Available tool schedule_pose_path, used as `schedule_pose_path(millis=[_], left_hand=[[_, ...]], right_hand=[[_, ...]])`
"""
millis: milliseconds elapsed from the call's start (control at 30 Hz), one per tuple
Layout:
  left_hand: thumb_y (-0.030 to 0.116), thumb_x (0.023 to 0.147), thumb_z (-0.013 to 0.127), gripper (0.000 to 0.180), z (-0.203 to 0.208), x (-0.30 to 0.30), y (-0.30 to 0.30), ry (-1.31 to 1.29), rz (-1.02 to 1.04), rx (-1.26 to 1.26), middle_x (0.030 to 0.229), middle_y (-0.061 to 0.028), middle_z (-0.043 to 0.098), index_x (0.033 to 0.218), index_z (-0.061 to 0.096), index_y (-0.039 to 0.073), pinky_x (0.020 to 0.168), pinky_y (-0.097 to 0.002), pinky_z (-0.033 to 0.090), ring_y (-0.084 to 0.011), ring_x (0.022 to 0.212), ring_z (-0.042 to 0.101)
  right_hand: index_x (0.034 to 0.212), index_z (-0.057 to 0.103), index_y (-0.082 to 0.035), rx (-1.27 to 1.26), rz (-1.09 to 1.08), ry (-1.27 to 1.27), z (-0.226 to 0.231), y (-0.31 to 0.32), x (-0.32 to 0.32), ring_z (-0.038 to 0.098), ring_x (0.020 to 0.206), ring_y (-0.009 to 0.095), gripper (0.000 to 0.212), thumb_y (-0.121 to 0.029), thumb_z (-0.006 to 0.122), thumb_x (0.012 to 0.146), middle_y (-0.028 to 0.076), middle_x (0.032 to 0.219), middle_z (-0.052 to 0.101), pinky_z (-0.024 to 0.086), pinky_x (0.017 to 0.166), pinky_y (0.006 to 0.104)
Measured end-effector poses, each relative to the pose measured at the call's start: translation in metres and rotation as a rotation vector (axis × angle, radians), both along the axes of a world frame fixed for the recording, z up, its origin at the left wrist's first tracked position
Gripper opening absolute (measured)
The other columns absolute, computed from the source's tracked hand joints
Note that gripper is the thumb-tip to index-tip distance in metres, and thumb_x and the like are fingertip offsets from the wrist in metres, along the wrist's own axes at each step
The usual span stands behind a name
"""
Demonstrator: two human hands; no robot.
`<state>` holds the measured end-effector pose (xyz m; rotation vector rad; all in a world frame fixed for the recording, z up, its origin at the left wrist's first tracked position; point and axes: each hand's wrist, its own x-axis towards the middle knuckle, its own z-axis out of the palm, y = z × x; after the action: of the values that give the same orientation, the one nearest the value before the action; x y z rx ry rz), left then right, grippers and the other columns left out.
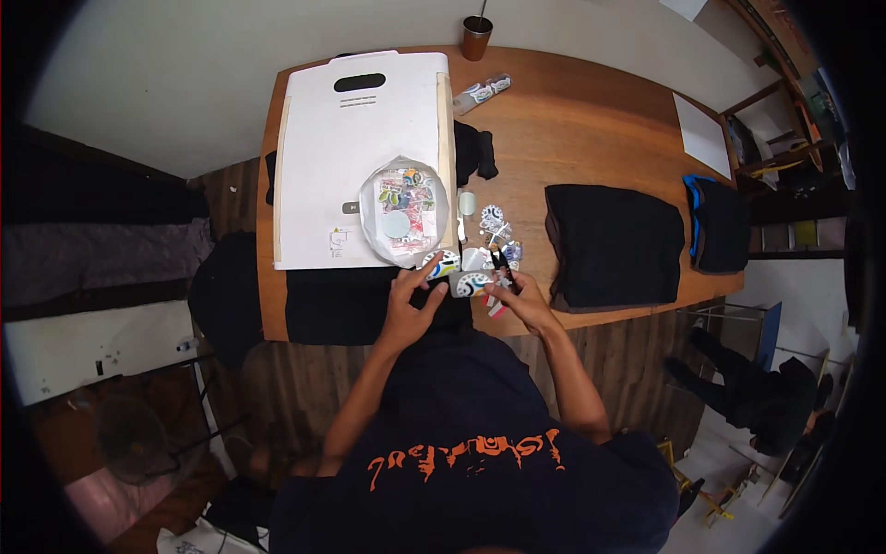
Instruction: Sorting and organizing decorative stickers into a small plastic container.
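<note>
My left hand (pixel 408 309) has its thumb and index finger spread apart. The index fingertip touches the edge of a round patterned sticker (pixel 441 265), and the thumb lies near the left end of a clear strip. My right hand (pixel 528 305) grips this sticker strip (pixel 472 284), its thumb pressed on the right end. By the right fingers is a small black-handled tool (pixel 500 262), its kind unclear. Just beyond both hands stands a round white-rimmed tub (pixel 367 222) filled with small colourful stickers or packets. Loose stickers (pixel 494 220) lie beside it on the table.
A white board (pixel 309 166) with a handle slot covers the table's left part. Folded black cloth (pixel 614 245) and a smaller black-and-blue pile (pixel 718 222) lie rightward. A brown cup (pixel 476 39), a sticker pack (pixel 482 94) and white paper (pixel 701 134) sit on the wooden table (pixel 591 120).
</note>
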<state>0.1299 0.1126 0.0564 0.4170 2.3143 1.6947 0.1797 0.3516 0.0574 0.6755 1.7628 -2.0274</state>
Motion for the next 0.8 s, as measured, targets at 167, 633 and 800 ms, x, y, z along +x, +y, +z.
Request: schedule_pose_path(millis=[167,633,800], left_hand=[[0.010,0.092,0.070,0.032,0.004,-0.012,-0.004,0.130,0.000,-0.044,0.085,-0.0017,0.058,0.124,0.072,0.012,0.086,-0.0283,0.038,-0.0148,0.086,0.050],[0.006,0.087,0.074,0.025,-0.011,-0.002,0.027,0.053,0.198,0.044,0.095,-0.0098,0.064,0.112,0.071,0.002,0.072,-0.0265,0.046,-0.0142,0.079,0.058],[0.008,0.085,0.076,0.027,-0.017,-0.001,0.036,0.097,0.227,0.040,0.101,-0.0080,0.061,0.112,0.072,0.005,0.070,-0.0267,0.044,-0.0151,0.080,0.055]], right_hand=[[0.099,0.067,-0.001,0.123,-0.063,0.081,-0.004,0.011,-0.007,0.053,0.080,0.006,0.023,-0.022,0.075,0.092,-0.004,0.086,0.060,0.045,0.073,0.0233],[0.102,0.065,-0.005,-0.492,-0.271,0.090,-0.021,-0.033,-0.015,0.039,0.058,0.000,0.014,-0.019,0.063,0.100,-0.008,0.074,0.053,0.029,0.052,0.0198],[0.105,0.064,-0.006,-0.174,-0.216,0.144,-0.012,-0.036,-0.013,0.042,0.059,0.000,0.019,-0.020,0.071,0.094,-0.007,0.077,0.056,0.031,0.052,0.0194]])
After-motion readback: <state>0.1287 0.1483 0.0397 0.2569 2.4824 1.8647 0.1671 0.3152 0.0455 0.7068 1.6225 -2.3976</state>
